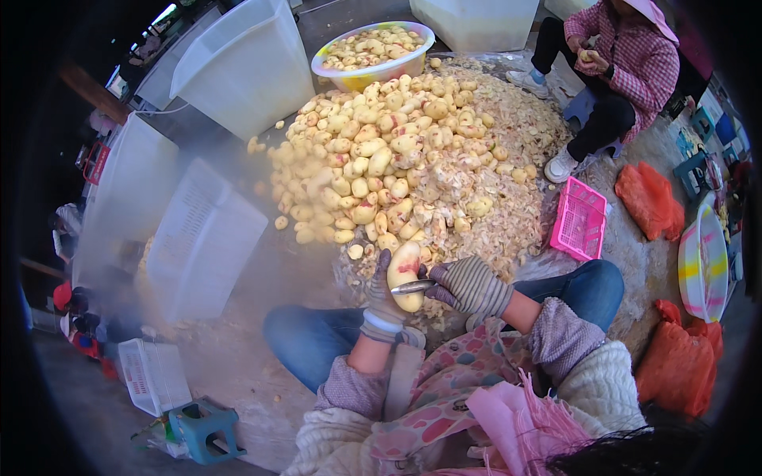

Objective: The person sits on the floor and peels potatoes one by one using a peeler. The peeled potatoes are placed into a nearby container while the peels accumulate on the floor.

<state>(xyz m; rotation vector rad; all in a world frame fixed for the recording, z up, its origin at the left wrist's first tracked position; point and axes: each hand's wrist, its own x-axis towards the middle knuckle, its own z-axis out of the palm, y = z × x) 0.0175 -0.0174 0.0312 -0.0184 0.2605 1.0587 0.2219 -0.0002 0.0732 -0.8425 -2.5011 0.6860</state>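
My left hand (pixel 384 297), in a striped glove, holds a long, mostly peeled potato (pixel 405 268) upright, with patches of reddish skin on it. Gloved too, my right hand (pixel 473 285) grips a metal peeler or small blade (pixel 413 287) that lies across the potato's lower part. Just beyond both hands spreads a large heap of pale potatoes (pixel 369 163), some with red patches. Peelings (pixel 512 202) cover the heap's right side. At its far edge stands a round plastic basin (pixel 381 72) full of potatoes.
A co-worker in a checked shirt (pixel 643 71) sits at the upper right, holding a potato. Nearby are a pink basket (pixel 580 220) and red sacks (pixel 678 363). White tubs (pixel 244 71) and a white perforated crate (pixel 196 244) stand left, with a blue stool (pixel 205 431) below.
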